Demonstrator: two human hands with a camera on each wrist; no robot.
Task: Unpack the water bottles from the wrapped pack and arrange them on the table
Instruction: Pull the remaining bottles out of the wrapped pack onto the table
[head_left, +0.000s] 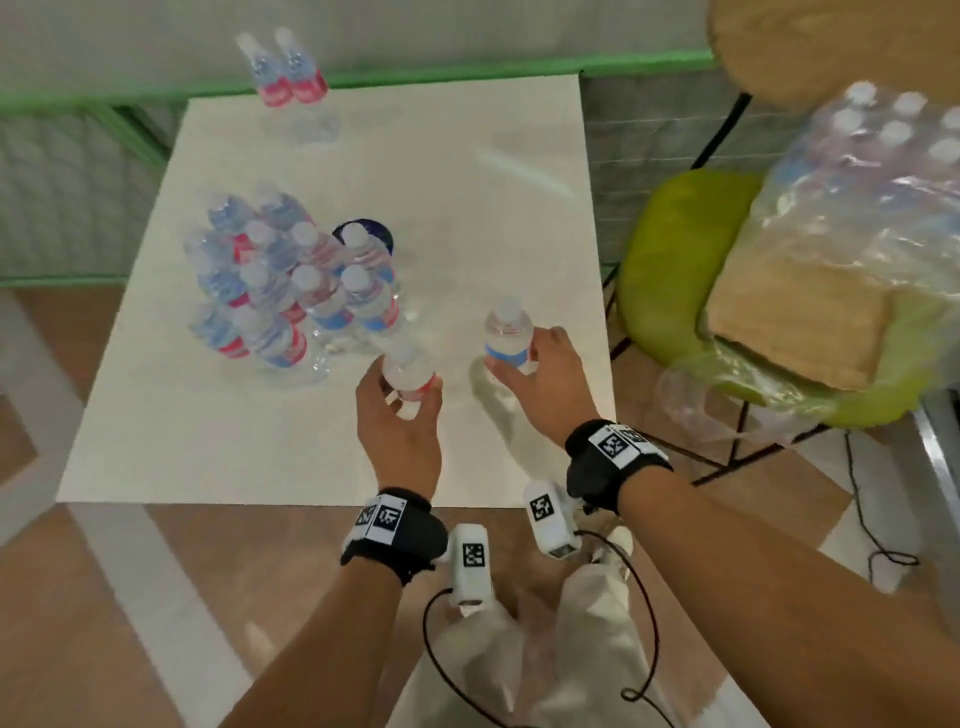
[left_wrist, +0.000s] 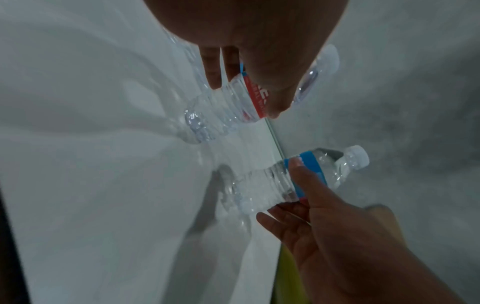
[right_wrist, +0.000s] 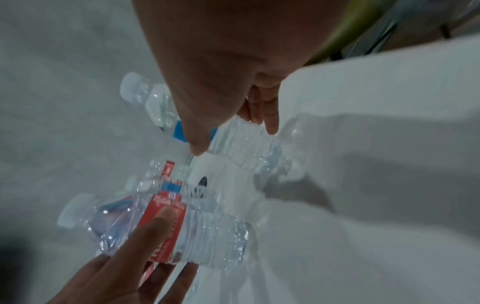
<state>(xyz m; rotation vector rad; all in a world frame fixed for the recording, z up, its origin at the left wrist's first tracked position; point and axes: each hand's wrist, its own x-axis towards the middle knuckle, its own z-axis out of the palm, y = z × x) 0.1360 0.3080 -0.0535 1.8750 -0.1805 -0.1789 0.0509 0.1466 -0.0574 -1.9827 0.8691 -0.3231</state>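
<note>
My left hand (head_left: 400, 415) grips a clear water bottle with a red label (head_left: 409, 371), upright over the white table (head_left: 467, 208) near its front edge. My right hand (head_left: 543, 374) grips a second bottle with a blue label (head_left: 509, 332), just to the right. In the left wrist view the red-label bottle (left_wrist: 233, 98) sits under my fingers and the blue-label bottle (left_wrist: 311, 174) is below it. The right wrist view shows the blue-label bottle (right_wrist: 233, 144) and the red-label bottle (right_wrist: 182, 226). Whether the bases touch the table I cannot tell. The wrapped pack (head_left: 872, 171) lies on a chair at the right.
A tight cluster of several standing bottles (head_left: 291, 291) fills the table's left middle, with a dark round thing behind it. Two more bottles (head_left: 285, 73) stand at the far edge. The green chair (head_left: 675, 260) with loose plastic wrap stands close to the table's right side.
</note>
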